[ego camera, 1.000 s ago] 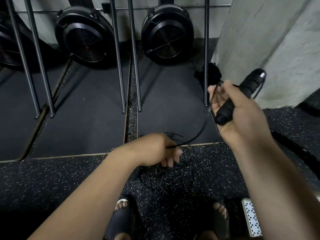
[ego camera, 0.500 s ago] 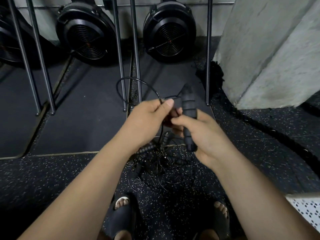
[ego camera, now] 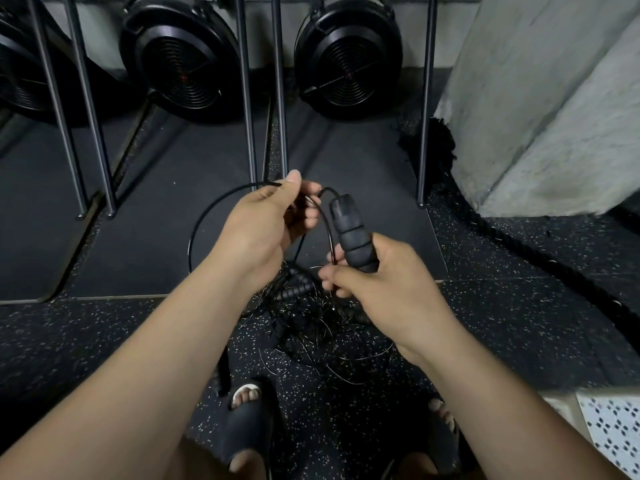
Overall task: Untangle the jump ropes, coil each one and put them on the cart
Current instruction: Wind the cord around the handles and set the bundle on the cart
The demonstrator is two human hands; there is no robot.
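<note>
Black foam handle [ego camera: 350, 233] and thin cord [ego camera: 189, 249] were held above a tangled heap [ego camera: 311, 327] of jump ropes.
The right hand [ego camera: 384, 289] had its grip closed round the lower end of the ribbed handle, which stood nearly upright; the left hand [ego camera: 263, 230] pinched the cord in a narrow grip, and it looped out leftward and down. The heap lay on the speckled floor [ego camera: 502, 323] beneath both wrists, perhaps holding several ropes; dark strands merged with the floor, and the forearms covered its near edge.
</note>
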